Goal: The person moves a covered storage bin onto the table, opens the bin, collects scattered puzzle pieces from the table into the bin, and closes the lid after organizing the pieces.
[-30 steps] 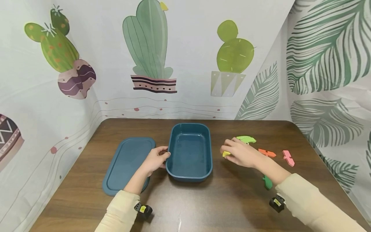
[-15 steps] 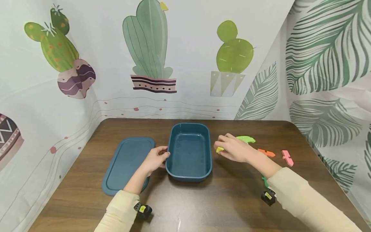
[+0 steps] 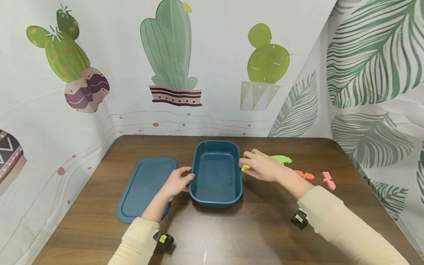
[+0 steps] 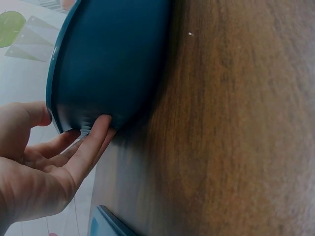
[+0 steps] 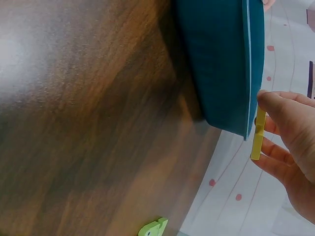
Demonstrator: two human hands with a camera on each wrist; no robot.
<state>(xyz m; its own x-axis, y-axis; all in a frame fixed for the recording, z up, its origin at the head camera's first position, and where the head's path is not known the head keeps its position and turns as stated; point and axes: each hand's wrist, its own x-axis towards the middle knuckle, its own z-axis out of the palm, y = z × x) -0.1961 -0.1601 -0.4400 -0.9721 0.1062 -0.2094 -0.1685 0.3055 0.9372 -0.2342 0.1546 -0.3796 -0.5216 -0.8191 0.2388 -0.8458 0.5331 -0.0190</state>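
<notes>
Nearest the camera, we noted two cream sleeves reaching onto the brown table (image 3: 232,235), each wrist carrying a small black camera unit.

Our left hand (image 3: 177,182) rested against the near-left wall of the blue container (image 3: 216,173); the left wrist view showed the thumb over the rim and the fingers (image 4: 93,142) lying nearly straight along the outer wall. We judged this hold served to steady the container against sliding. Nothing was pinched or enclosed.

Our right hand (image 3: 261,167) hovered at the container's right rim, the fingers curled and pinching a flat yellow piece (image 3: 245,168) between thumb and fingertips. In the right wrist view the yellow piece (image 5: 257,137) stood edge-on just beside the rim and level with it, outside the cavity as far as we could tell. The container interior appeared bare.

The matching blue lid (image 3: 145,187) lay flat on the table left of the container, close beside it but apart, partly under our left forearm.

Beyond the right hand lay a light green piece (image 3: 283,159), an orange piece (image 3: 304,174) and a pink piece (image 3: 329,180), all flat and well separated. We found no obstruction between the yellow piece and the container opening. Printed cactus and leaf curtains enclosed the table behind.
</notes>
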